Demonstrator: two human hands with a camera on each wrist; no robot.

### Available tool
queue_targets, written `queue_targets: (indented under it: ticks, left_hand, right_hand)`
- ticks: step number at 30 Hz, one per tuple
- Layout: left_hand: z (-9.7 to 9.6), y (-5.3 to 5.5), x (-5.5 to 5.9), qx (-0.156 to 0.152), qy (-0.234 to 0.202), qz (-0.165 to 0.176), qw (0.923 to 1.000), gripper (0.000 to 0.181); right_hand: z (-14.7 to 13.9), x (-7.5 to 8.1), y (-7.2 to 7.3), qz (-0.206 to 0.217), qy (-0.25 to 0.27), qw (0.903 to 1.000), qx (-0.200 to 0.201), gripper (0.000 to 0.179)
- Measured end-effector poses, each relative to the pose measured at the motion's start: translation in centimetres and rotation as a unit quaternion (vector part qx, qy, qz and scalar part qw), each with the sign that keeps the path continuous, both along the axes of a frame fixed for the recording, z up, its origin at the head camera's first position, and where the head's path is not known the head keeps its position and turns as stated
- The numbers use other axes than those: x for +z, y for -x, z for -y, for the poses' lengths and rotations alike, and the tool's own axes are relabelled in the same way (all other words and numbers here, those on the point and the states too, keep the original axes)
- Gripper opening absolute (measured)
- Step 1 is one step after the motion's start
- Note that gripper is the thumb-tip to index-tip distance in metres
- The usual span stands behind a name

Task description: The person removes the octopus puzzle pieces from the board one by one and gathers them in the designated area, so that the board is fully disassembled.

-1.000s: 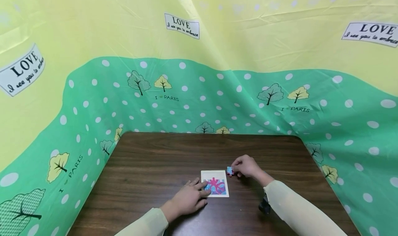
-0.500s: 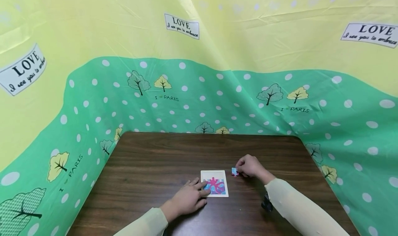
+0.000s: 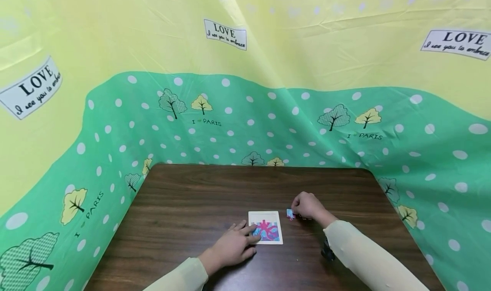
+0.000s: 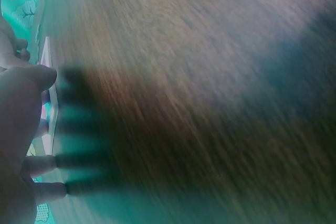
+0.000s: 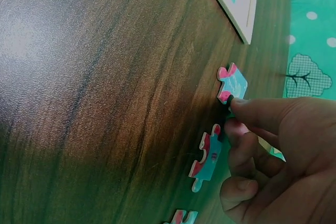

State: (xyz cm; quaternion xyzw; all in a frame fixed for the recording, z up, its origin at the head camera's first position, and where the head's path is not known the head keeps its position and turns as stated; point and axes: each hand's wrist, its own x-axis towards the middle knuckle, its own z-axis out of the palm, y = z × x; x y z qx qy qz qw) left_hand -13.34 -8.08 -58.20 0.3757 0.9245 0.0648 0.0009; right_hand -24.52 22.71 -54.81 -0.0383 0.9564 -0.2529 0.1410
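My left hand rests, fingers spread, over the left edge of the white rectangular puzzle tray. Just right of the tray, my right hand pinches a flat blue-and-pink jigsaw piece between thumb and finger.

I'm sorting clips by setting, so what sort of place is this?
Probably a screened-off indoor tabletop workspace: a printed yellow-and-green fabric curtain hangs around a dark wood-look table, which bears a partly filled puzzle tray and loose puzzle pieces.
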Motion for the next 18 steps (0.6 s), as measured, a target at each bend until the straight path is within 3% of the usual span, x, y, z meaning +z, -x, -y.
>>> queue_targets:
  ticks: [10, 15, 18]
  left_hand:
    - [-0.01, 0.02, -0.08, -0.005, -0.002, -0.012, 0.9999, 0.045]
    - [0.04, -0.02, -0.31, -0.003, -0.001, -0.005, 1.0000, 0.045]
    - [0.11, -0.03, -0.53, -0.003, -0.001, -0.017, 0.9998, 0.044]
  right_hand:
    - [-0.05, -0.30, 0.00, 0.002, -0.004, 1.0000, -0.002, 0.013]
    - [0.15, 0.00, -0.10, 0.003, -0.008, 1.0000, -0.001, 0.004]
    - [0.57, 0.42, -0.30, -0.006, -0.008, 0.9999, 0.007, 0.004]
